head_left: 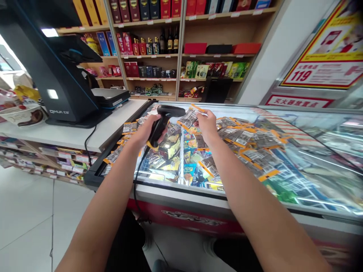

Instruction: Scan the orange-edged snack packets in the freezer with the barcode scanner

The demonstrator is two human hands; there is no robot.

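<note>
Scanner (left hand gripping) points right at packet pinched by right hand.

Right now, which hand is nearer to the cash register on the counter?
Left. The left hand holds the scanner just right of the cash register; the right hand, holding a packet, is farther right over the freezer lid.

One scanner — one held packet, two hands

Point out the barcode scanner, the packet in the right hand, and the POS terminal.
barcode scanner (163, 121), head view, on its black handle.
packet (187, 118), head view, on its printed face.
POS terminal (61, 81), head view, on its black stand.
</note>
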